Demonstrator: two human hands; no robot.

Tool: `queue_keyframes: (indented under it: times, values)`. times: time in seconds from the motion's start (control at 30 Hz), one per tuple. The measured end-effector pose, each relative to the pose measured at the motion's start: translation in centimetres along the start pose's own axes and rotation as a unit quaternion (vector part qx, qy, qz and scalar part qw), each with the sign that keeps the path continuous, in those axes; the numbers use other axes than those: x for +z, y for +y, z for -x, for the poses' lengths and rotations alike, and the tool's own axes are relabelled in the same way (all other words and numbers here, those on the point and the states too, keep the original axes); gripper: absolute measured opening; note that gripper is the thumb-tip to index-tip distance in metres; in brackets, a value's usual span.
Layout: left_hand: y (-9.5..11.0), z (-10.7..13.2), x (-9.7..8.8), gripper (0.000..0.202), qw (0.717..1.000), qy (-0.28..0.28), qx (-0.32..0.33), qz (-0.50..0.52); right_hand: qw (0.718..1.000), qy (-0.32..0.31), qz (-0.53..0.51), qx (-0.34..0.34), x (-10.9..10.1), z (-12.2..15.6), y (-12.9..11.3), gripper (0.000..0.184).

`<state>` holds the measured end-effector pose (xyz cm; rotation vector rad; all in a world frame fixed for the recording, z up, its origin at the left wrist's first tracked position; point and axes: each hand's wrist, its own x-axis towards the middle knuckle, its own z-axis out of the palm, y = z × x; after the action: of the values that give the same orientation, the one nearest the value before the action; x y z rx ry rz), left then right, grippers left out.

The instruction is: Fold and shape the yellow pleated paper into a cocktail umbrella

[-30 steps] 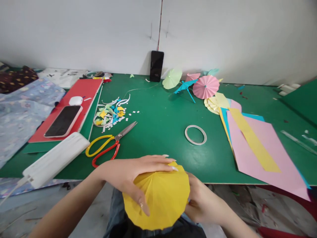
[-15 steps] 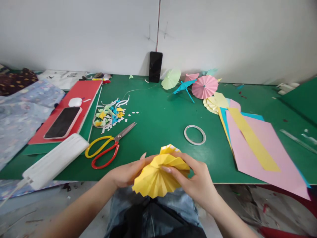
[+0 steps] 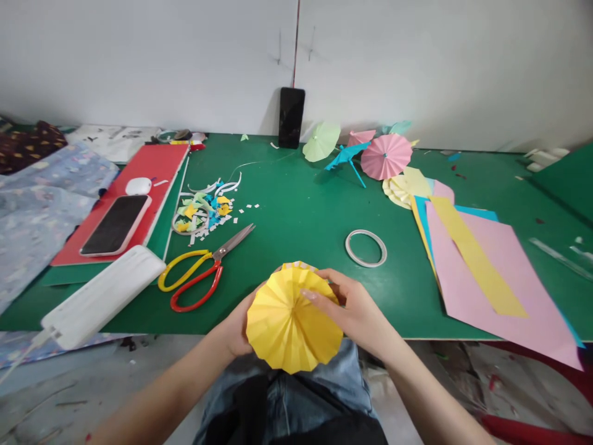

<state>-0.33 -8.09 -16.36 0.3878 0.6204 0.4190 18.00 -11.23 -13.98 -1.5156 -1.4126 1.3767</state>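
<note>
I have the disc [image 3: 294, 334], yellow and pleated, at the lower middle of the frame, raised over my lap by the near edge of the surface [image 3: 296, 210]. I judge the step in hand to be working its folds into shape; the next move calls for a light, even hold, since a hard squeeze could crush the pleats.

Its face turns up towards me, the pleats fanning out from a centre a little above its middle. It is nearly round, so I can give it no clear long axis. Behind its top edge shows a strip of white-patterned yellow.

My right hand [image 3: 352, 306] clamps the upper right rim, thumb on the face, fingers [image 3: 334, 279] at the edge. My left hand [image 3: 238, 327] backs the left side; its fingers are hidden, so I cannot tell whether they are closed.
</note>
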Motion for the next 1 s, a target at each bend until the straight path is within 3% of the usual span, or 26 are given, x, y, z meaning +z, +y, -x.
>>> queue_keyframes:
  times: [0.17, 0.47, 0.7, 1.0]
  values:
    - [-0.1, -0.3, -0.2, 0.052, 0.998, 0.015, -0.036, 0.042, 0.992, -0.105, -0.049, 0.04, -0.3, -1.1, -0.2, 0.028]
    - [-0.3, -0.4, -0.6, 0.055, 0.99, -0.029, -0.099, 0.101, 0.963, -0.187, -0.153, 0.119, 0.0, -2.2, -0.5, 0.032]
    - [-0.5, -0.9, -1.2, 0.056, 0.982, -0.034, -0.122, 0.138, 0.941, -0.201, -0.206, 0.18, -0.3, -2.2, -0.7, 0.031]
    - [-0.2, -0.9, -0.9, 0.055, 0.985, -0.036, -0.111, 0.128, 0.942, -0.189, -0.221, 0.168, -0.6, -2.0, -1.2, 0.034]
